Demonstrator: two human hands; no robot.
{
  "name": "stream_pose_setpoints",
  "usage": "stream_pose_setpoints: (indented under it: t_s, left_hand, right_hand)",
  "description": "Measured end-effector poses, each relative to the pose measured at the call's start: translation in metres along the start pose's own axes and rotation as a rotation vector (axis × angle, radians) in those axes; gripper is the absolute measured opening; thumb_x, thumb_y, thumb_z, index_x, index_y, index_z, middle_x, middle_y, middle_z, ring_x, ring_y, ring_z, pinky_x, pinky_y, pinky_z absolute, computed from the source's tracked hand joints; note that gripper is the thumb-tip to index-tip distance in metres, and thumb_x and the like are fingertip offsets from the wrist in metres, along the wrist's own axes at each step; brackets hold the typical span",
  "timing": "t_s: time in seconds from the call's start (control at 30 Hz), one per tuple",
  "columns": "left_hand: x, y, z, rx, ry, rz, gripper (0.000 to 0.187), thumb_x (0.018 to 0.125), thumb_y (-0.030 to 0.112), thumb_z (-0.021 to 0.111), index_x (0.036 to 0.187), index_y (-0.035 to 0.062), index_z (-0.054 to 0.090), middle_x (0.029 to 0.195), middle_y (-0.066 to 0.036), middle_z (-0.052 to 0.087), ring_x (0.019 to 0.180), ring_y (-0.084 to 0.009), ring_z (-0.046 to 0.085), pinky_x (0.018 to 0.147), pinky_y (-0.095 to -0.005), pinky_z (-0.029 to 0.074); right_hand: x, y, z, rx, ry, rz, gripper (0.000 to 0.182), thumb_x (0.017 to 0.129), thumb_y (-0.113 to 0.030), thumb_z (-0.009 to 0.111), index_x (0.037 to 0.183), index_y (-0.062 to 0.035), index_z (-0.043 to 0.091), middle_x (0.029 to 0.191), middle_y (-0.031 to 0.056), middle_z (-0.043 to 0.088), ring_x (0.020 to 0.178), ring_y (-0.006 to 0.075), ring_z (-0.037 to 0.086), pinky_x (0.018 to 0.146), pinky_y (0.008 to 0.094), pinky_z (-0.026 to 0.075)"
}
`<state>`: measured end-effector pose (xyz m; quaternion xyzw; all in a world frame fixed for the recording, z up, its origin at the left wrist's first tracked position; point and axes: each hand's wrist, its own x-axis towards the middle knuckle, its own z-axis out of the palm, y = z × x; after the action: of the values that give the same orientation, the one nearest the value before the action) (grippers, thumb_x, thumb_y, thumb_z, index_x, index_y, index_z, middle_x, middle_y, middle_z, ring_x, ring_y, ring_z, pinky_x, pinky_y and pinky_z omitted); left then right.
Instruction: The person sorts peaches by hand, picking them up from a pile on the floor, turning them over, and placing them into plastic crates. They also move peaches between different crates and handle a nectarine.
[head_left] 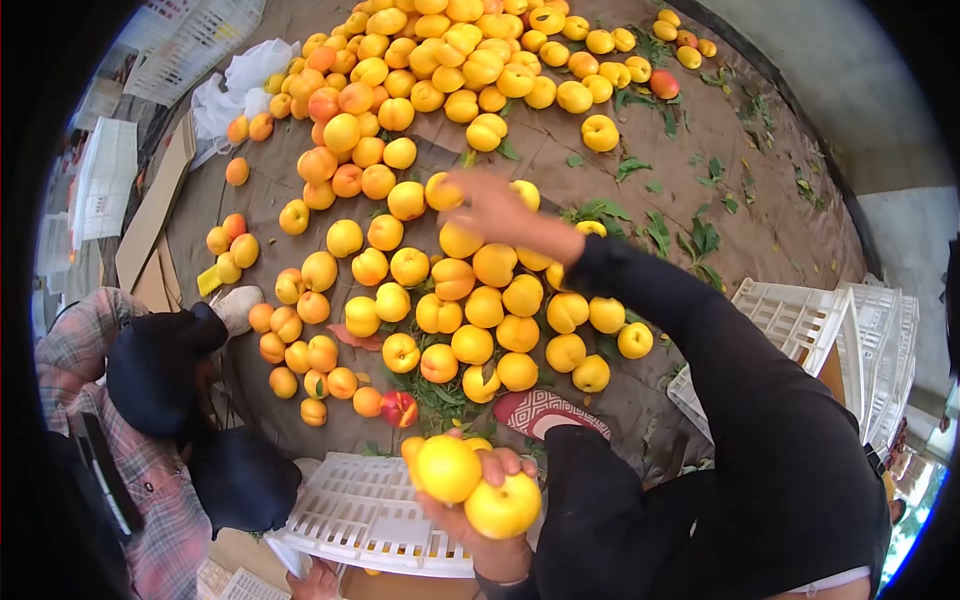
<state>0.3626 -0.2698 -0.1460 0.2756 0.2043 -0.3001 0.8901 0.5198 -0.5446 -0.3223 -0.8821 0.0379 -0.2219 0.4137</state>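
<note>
Here's the left hand (475, 520) in the near middle, fingers curled firmly round a clutch of yellow peaches (448, 468), two in plain sight and more partly showing behind; the right hand (495, 212) is out over the far side of the loose spread of peaches (484, 307), blurred, right beside a peach (443, 191) at its fingertips; whether it grips or touches that one, I cannot tell; the loose spread lies across the middle of the brown ground sheet (640, 200), with the big heap (440, 60) piled on the far side and a red-flushed fruit (399, 409) at the near left edge; green leaves (705, 237) lie scattered to the right; a white plastic crate (375, 510) sits near, just left of the left hand, and more white crates (800, 325) stand to the right; over on the left, a person in a plaid shirt (150, 490) and dark cap bends close to the fruit
</note>
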Motion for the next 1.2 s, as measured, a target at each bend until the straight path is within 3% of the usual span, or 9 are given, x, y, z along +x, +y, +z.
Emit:
stream_pose_setpoints:
  t_s: [0.13,0.43,0.47,0.57,0.7,0.97,1.03,1.13,1.2]
  left_hand:
    - [-0.014,0.028,-0.005,-0.074,-0.044,0.115,0.076,0.089,0.068,0.037,0.137,0.009,0.036,0.08,-0.009,0.05,0.079,-0.0262,0.048,0.075,-0.0472,0.045]
    - [-0.089,0.072,-0.03,0.09,0.185,0.409,0.067,0.091,0.064,0.039,0.126,0.0074,0.048,0.08,-0.006,0.052,0.075,-0.0217,0.051,0.072,-0.0415,0.047]
    - [-0.101,0.072,-0.034,0.097,0.231,0.444,0.067,0.091,0.064,0.039,0.125,0.0074,0.048,0.08,-0.006,0.053,0.075,-0.0215,0.051,0.072,-0.0412,0.047]
    - [-0.137,0.065,-0.051,0.102,0.393,0.525,0.065,0.09,0.063,0.04,0.121,0.0075,0.05,0.079,-0.006,0.053,0.075,-0.0211,0.051,0.072,-0.04,0.047]
    - [-0.188,0.043,-0.076,0.064,0.582,0.606,0.062,0.09,0.063,0.041,0.117,0.0077,0.052,0.078,-0.006,0.053,0.074,-0.0205,0.052,0.071,-0.0384,0.047]
    - [-0.261,-0.004,-0.14,-0.162,0.599,0.467,0.047,0.091,0.056,0.046,0.095,0.0095,0.054,0.078,-0.007,0.055,0.078,-0.0211,0.056,0.07,-0.0354,0.049]
    - [-0.273,-0.013,-0.171,-0.104,0.67,0.518,0.045,0.091,0.053,0.047,0.105,0.0108,0.054,0.089,-0.008,0.058,0.085,-0.0239,0.058,0.077,-0.0395,0.051]
    - [-0.272,-0.021,-0.162,0.419,0.882,0.7,0.043,0.092,0.049,0.048,0.119,0.0162,0.051,0.109,-0.005,0.056,0.1,-0.0252,0.057,0.087,-0.0431,0.05]
    - [-0.272,-0.002,-0.178,-0.099,0.695,0.624,0.042,0.091,0.047,0.051,0.123,0.0193,0.05,0.12,-0.004,0.053,0.107,-0.0246,0.055,0.09,-0.0439,0.049]
  right_hand:
    - [0.047,0.076,-0.004,-0.663,0.096,0.154,0.051,0.074,-0.027,0.07,0.121,-0.0141,0.054,0.123,0.017,0.054,0.115,0.037,0.049,0.089,0.0464,0.044]
    - [0.044,0.097,-0.024,-0.641,-0.027,0.258,0.049,0.071,-0.017,0.07,0.118,-0.0145,0.054,0.114,0.0162,0.055,0.101,0.0368,0.053,0.083,0.0436,0.049]
    - [0.041,0.092,-0.033,-0.521,-0.023,0.352,0.045,0.075,-0.02,0.068,0.117,-0.0121,0.054,0.108,0.0116,0.058,0.094,0.031,0.057,0.078,0.0393,0.051]
    - [0.018,0.041,-0.061,0.682,0.152,0.956,0.039,0.083,-0.03,0.06,0.116,-0.0109,0.054,0.109,0.0087,0.061,0.09,0.0249,0.06,0.076,0.0368,0.051]
    - [-0.034,-0.002,-0.072,1.485,-0.105,0.792,0.042,0.092,-0.035,0.042,0.122,-0.0073,0.052,0.11,0.0104,0.062,0.09,0.0232,0.063,0.077,0.035,0.053]
    - [-0.096,-0.177,-0.084,1.66,-0.371,0.676,0.045,0.094,-0.028,0.049,0.134,-0.01,0.04,0.122,0.0122,0.056,0.108,0.0241,0.059,0.087,0.0368,0.053]
    - [-0.108,-0.204,-0.08,1.566,-0.465,0.627,0.048,0.093,-0.03,0.055,0.135,-0.0126,0.041,0.125,0.0075,0.055,0.11,0.0203,0.058,0.087,0.036,0.051]
    - [-0.121,-0.248,-0.083,1.57,-0.527,0.692,0.043,0.092,-0.037,0.056,0.126,-0.01,0.052,0.118,0.0075,0.061,0.106,0.0225,0.061,0.082,0.0364,0.053]
    - [-0.127,-0.276,-0.093,1.656,-0.589,0.767,0.048,0.091,-0.041,0.055,0.125,-0.0067,0.051,0.119,0.0124,0.06,0.108,0.029,0.059,0.081,0.0386,0.053]
